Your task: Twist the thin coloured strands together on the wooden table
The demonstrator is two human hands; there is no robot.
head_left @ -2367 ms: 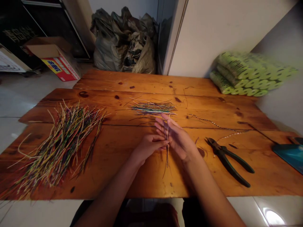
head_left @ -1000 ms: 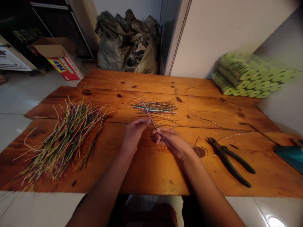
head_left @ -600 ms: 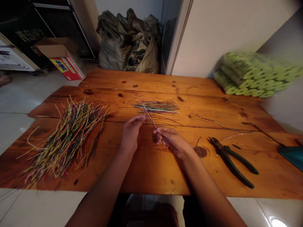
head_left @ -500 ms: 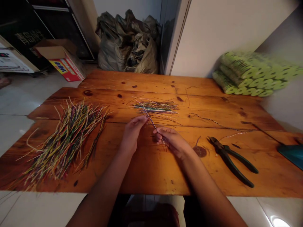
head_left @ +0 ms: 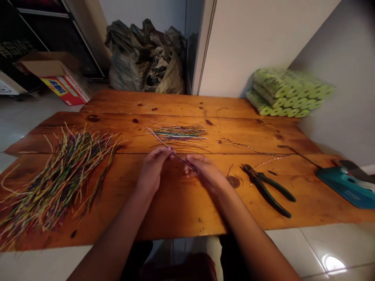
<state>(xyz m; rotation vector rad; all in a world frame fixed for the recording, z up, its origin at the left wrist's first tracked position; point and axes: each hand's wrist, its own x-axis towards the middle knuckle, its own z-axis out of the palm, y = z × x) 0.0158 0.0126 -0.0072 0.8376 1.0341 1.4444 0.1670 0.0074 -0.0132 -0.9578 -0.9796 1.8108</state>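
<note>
Between my two hands runs a thin bunch of wires (head_left: pixel 179 157), slanting from upper left down to the right. My left hand (head_left: pixel 152 166) pinches it near the middle, thumb and fingertips closed. Farther down, the fingers of my right hand (head_left: pixel 202 168) close round its lower end. The pale upper part sticks out past my left fingers, over a small pile of thin coloured wires (head_left: pixel 181 132) laid lengthwise on the wooden table (head_left: pixel 175 210). A big heap of coloured wires (head_left: pixel 64 171) lies to the left of my left hand.
Right of my right arm lie cutting pliers (head_left: pixel 268 189), jaws pointing away, and a twisted wire cord (head_left: pixel 249 146). A teal tool (head_left: pixel 345 185) rests at the right edge. Green rolls (head_left: pixel 287 93), grey sacks (head_left: pixel 146 58) and a cardboard box (head_left: pixel 63 78) stand beyond.
The view has turned to the right, so everything sits farther left. My left fingers now pinch the wires, and the bunch lies at a flatter slant.
</note>
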